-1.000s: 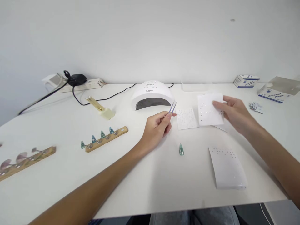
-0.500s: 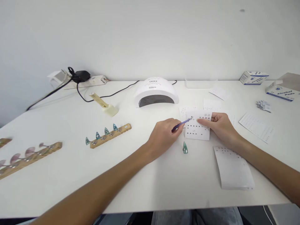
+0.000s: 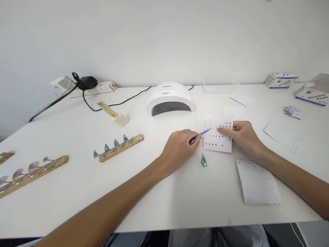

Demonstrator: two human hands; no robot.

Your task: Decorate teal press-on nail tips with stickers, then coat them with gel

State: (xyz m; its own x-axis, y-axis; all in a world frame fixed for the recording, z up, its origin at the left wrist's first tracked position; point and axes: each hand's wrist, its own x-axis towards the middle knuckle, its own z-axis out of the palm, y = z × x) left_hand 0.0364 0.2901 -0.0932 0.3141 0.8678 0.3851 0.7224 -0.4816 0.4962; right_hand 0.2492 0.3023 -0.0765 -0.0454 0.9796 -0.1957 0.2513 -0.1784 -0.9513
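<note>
Now the left hand (image 3: 180, 149) is curled closed around slender purple tweezers (image 3: 201, 134), their points at the upper left of a thin white rectangular sheet dotted with small dark stars (image 3: 218, 140); whether a star sits between them is too small to tell. Over on the other side, the right hand (image 3: 244, 139) pinches that sheet by its right edge, thumb flat on the printed face, out over the white smooth worktop (image 3: 154, 202).

Featherlight, this one, I'd judge: flexible, slick-faced and easily creased, so a margin grip looks wise, clear of the stars. As for the tweezers, they look stiff and light, best pinched mid-shank.

Just below lies a glossy green pointed nail tip (image 3: 203, 160), probably slippery, best taken by its sides. Away to the left, similar tips stand along a scallop-edged wooden bar (image 3: 123, 147), and behind curves a glossy white domed lamp (image 3: 171, 97).
</note>
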